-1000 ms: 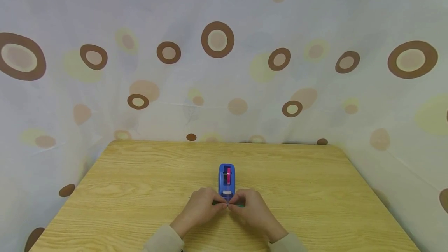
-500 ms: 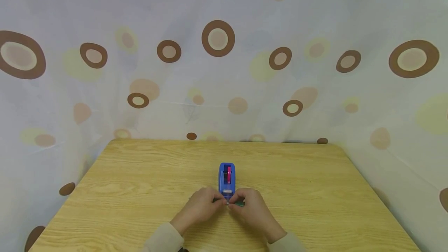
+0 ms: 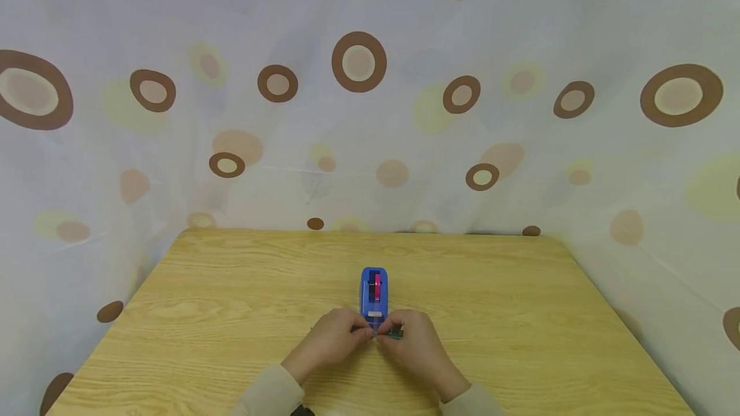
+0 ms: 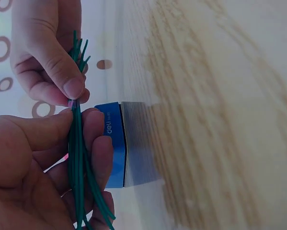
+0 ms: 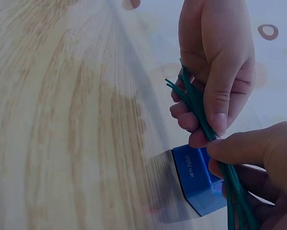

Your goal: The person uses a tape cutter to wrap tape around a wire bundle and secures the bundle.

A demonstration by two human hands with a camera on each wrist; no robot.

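Both hands hold a bundle of thin green strands (image 4: 77, 158), close over the table. My left hand (image 3: 332, 341) pinches the bundle at its middle between thumb and fingers, and strands lie along its curled fingers. Right beside it, fingertips nearly meeting, my right hand (image 3: 415, 342) pinches the same bundle; loose ends stick out past its fingers. Just beyond the hands stands a blue tape dispenser (image 3: 374, 305) with a pink roll (image 3: 378, 287) inside. A strip of clear tape (image 3: 375, 324) runs from the dispenser's front to the bundle between the fingertips.
The wooden table (image 3: 491, 287) spreads on both sides of the hands. A patterned curtain (image 3: 393, 121) with brown and yellow spots hangs behind and along both sides of it.
The hands stay almost in place, fingertips shifting slightly at the middle of the bundle. A little more of the green strands shows by the right hand. The dispenser stays put.
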